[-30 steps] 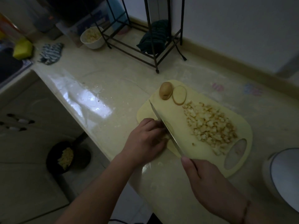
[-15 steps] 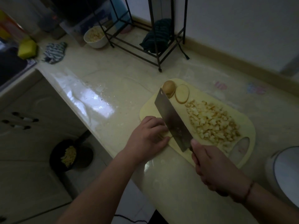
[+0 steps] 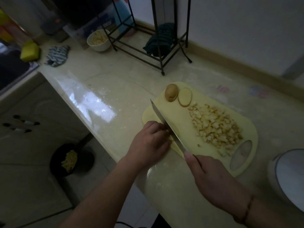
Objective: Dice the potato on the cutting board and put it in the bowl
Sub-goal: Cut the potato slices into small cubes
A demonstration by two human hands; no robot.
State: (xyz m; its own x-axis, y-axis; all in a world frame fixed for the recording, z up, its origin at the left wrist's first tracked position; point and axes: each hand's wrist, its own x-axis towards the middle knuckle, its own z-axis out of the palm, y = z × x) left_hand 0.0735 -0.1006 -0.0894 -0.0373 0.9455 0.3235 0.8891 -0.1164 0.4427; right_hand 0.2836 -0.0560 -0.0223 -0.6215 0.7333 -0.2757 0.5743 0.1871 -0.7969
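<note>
Gripping the dark handle of a broad steel cleaver [image 3: 166, 125], the right hand [image 3: 212, 180] holds the blade edge-down on the pale yellow plastic cutting board [image 3: 185, 137], its forefinger laid along the spine. The left hand [image 3: 148, 143] sits with curled fingers pressed down just left of the blade, at the board's near-left edge; whatever piece of potato lies beneath those fingers is hidden, so I cannot tell whether they grasp anything. To the right of the blade a heap of small diced potato cubes [image 3: 215, 127] covers the middle of the board. At the board's far corner stand a brown-skinned potato end [image 3: 171, 92] and, touching it on its right, a round flat potato slice [image 3: 184, 97]. Well apart, far left on the cream stone counter [image 3: 125, 76], a white ceramic bowl [image 3: 98, 41] holds pale diced pieces, just beside a black wire rack [image 3: 148, 38].
</note>
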